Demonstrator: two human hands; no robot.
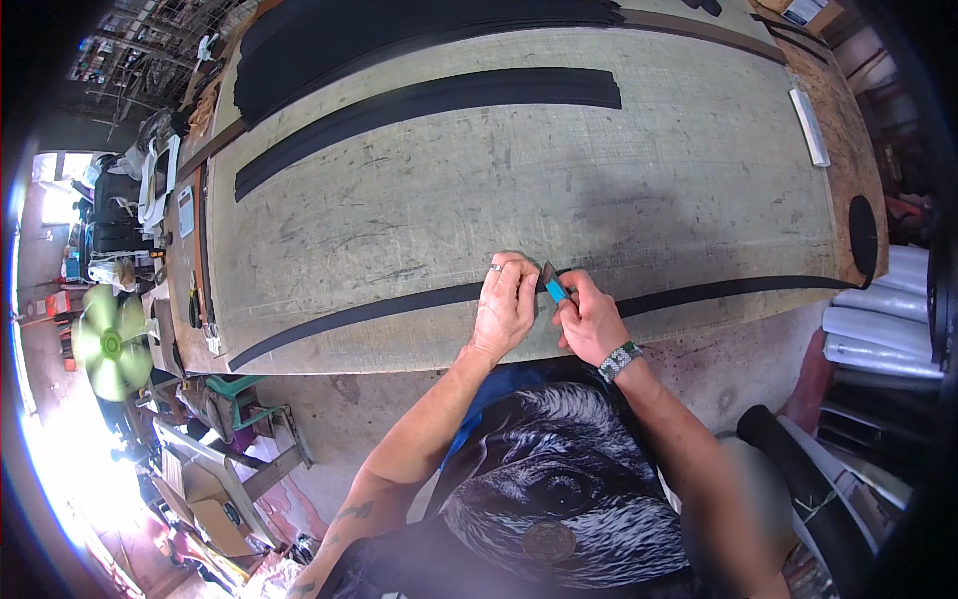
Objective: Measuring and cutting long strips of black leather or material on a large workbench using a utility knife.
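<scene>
Closest to us is our own dark shirt (559,489) with a grey animal print, and from it both bare forearms reach up to the near edge of the big workbench (559,190). Our left hand (506,304), a ring on one finger, presses flat with curled fingers on the long thin black strip (389,304) that runs along the near side of the bench from lower left to the far right end. Our right hand (591,319), with a beaded wristband, is closed around a small knife with a blue handle (555,287), its dark blade tilted up and toward the left hand; the tip sits at the strip just beside the left fingers, though we cannot tell whether it touches. The two hands are nearly touching.

Farther up the scuffed bench top lies a wider black strip (429,105), and beyond it a stack of broad black sheets (399,35). A pale flat bar (809,127) rests near the right end, and a black disc (863,235) sits at the right edge. To the left, off the bench, stands a green fan (110,344); white rolls (883,319) lie at the right.
</scene>
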